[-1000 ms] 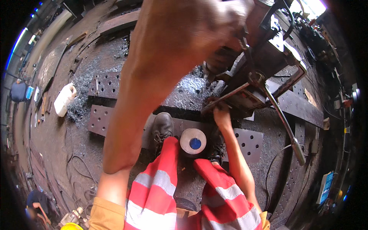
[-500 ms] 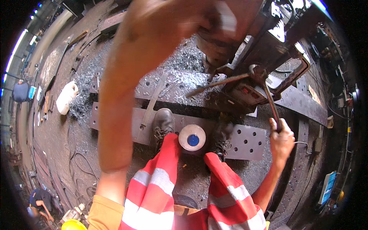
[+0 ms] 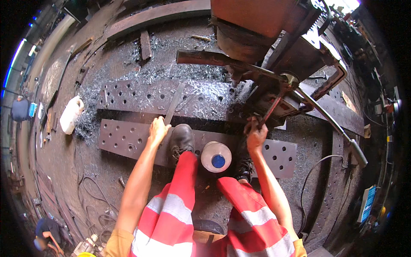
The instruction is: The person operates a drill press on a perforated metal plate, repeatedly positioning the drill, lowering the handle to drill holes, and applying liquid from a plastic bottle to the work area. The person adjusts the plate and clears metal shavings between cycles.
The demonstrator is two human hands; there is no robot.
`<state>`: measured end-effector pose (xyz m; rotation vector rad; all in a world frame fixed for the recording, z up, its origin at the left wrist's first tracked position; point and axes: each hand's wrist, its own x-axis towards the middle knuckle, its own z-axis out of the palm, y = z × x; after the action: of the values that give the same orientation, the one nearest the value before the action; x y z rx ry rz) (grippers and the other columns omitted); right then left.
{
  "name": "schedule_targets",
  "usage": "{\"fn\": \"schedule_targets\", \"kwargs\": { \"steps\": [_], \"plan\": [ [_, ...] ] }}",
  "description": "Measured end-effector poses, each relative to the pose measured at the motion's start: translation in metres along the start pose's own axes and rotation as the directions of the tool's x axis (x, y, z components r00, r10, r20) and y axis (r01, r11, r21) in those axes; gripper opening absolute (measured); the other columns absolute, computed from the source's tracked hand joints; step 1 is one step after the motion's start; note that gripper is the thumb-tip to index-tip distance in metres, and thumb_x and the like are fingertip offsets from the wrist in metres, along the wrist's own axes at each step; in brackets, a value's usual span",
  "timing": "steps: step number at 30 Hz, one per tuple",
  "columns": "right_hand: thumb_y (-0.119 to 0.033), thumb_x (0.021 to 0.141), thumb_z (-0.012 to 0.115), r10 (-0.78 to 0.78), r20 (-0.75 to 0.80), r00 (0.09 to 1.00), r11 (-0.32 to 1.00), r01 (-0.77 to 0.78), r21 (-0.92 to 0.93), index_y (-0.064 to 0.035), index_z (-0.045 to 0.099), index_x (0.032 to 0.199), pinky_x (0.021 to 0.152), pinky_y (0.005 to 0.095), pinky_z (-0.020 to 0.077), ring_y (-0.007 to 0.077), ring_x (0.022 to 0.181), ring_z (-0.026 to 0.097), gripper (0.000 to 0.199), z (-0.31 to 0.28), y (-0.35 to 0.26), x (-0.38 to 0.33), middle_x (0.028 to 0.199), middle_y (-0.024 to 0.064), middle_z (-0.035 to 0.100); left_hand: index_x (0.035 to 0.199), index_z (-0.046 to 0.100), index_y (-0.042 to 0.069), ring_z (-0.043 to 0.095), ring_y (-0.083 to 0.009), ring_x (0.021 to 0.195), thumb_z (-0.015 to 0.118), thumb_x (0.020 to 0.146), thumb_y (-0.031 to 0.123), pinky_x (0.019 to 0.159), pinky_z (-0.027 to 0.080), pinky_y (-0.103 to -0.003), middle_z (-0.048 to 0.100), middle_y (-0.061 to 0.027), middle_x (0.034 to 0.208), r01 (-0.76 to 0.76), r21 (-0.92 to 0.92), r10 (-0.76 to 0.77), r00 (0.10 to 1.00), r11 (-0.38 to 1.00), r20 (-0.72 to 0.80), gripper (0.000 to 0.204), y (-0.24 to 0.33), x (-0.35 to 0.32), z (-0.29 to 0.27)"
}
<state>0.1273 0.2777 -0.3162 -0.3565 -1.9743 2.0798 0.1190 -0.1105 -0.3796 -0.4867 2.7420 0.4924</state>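
My left hand is closed around the near end of a flat metal strip. The strip's far end lies on the far drilled steel plate, among bright metal shavings. My right hand grips the lower end of one spoke handle of a drilling machine. Two other spoke handles, a left one and a right one, stick out from the same hub. Between my boots stands a whitish plastic bottle with a blue cap.
A near drilled plate lies under my left boot. A white jerrycan stands at the left, beside heaped shavings. Cables run over the floor. One person is at the lower left. Another drilled plate lies at the right.
My left arm has come down from across the machine, and its hand now holds the strip. The spoke handles have turned; my right hand has shifted left and is on a handle.
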Motion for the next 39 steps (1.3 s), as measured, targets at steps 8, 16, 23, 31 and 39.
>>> {"fn": "schedule_targets", "kwargs": {
  "steps": [8, 16, 23, 31, 39],
  "plan": [
    [-0.021, 0.105, 0.055, -0.039, 0.046, 0.998, 0.979, 0.048, -0.196, -0.0007, 0.061, 0.087, 0.048, 0.0276, 0.0354, 0.0097, 0.050, 0.049, 0.027, -0.036, -0.020, -0.002, 0.059, 0.0019, 0.053, 0.125, 0.056, 0.006, 0.070, -0.0385, 0.096, 0.062, 0.098, 0.020, 0.080, 0.054, -0.050, 0.070, -0.0226, 0.096, -0.242, -0.326, 0.208, 0.969, 0.914, -0.136, 0.031, 0.007, 0.009, 0.008],
    [-0.022, 0.103, 0.060, -0.007, 0.019, 1.000, 0.983, 0.011, -0.184, -0.0003, 0.064, 0.088, 0.048, 0.0287, 0.0370, 0.0084, 0.051, 0.050, 0.027, -0.035, -0.022, -0.005, 0.060, 0.0013, 0.056, 0.127, 0.055, 0.011, 0.070, -0.0445, 0.091, 0.053, 0.101, 0.024, 0.076, 0.054, -0.054, 0.072, -0.0256, 0.095, -0.562, -0.078, 0.566, 0.823, 0.824, 0.050, 0.029, 0.112, 0.020, 0.002],
    [-0.021, 0.103, 0.060, 0.005, 0.038, 0.999, 0.989, 0.001, -0.148, -0.0016, 0.064, 0.090, 0.047, 0.0267, 0.0347, 0.0082, 0.050, 0.049, 0.024, -0.032, -0.023, -0.007, 0.060, 0.0005, 0.053, 0.119, 0.057, 0.003, 0.070, -0.0455, 0.079, 0.052, 0.100, 0.015, 0.064, 0.054, -0.051, 0.070, -0.0266, 0.084, -0.210, -0.311, 0.135, 0.960, 0.927, -0.247, 0.023, 0.082, 0.073, 0.018],
    [-0.019, 0.103, 0.061, 0.024, 0.047, 0.999, 0.985, -0.015, -0.171, -0.0014, 0.064, 0.090, 0.048, 0.0271, 0.0364, 0.0082, 0.050, 0.049, 0.022, -0.037, -0.021, -0.004, 0.061, 0.0004, 0.053, 0.103, 0.062, 0.001, 0.069, -0.0449, 0.091, 0.061, 0.096, 0.024, 0.078, 0.051, -0.054, 0.070, -0.0263, 0.091, 0.004, -0.301, -0.088, 0.960, 0.954, -0.266, 0.024, -0.024, 0.008, 0.014],
    [-0.021, 0.103, 0.060, 0.025, 0.039, 0.999, 0.990, -0.019, -0.142, -0.0017, 0.064, 0.092, 0.049, 0.0263, 0.0364, 0.0083, 0.052, 0.050, 0.023, -0.036, -0.026, -0.006, 0.062, 0.0003, 0.054, 0.120, 0.063, 0.002, 0.057, -0.0394, 0.115, 0.073, 0.086, 0.017, 0.100, 0.046, -0.050, 0.063, -0.0211, 0.119, -0.361, -0.104, 0.292, 0.866, 0.927, -0.405, 0.038, 0.018, 0.029, 0.021]
  ]
}}
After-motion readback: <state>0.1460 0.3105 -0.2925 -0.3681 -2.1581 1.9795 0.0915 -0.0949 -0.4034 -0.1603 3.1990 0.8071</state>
